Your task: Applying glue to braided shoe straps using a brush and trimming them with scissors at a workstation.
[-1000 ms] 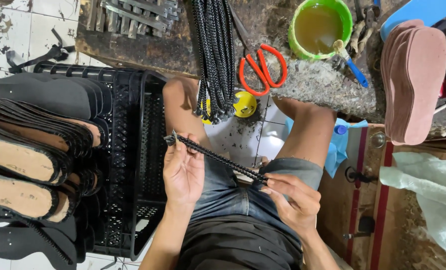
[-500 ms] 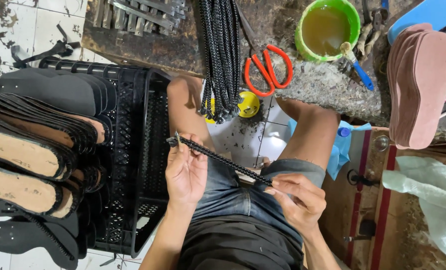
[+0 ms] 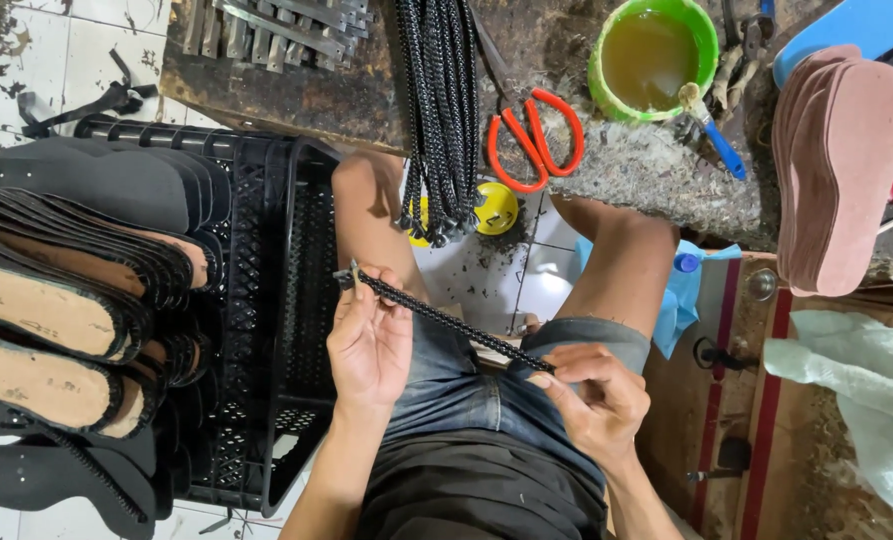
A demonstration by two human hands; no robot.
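Observation:
A black braided strap (image 3: 446, 320) stretches across my lap between both hands. My left hand (image 3: 368, 340) pinches its upper-left end near the crate. The lower-right end is gripped by my right hand (image 3: 591, 395) over my thigh. A bundle of similar black braided straps (image 3: 438, 110) hangs off the workbench edge just above my knees. Red-handled scissors (image 3: 528, 135) lie beside that bundle.
A black plastic crate (image 3: 286, 330) at my left holds stacked shoe soles (image 3: 56, 300). On the workbench (image 3: 296, 90) stand a green bowl of yellowish liquid (image 3: 654, 55) and a blue-handled brush (image 3: 711, 130). Pink soles (image 3: 836, 165) are stacked at the right; a yellow round object (image 3: 494, 207) lies on the floor.
Both hands keep their hold on the strap; they have barely shifted. The view has drifted slightly.

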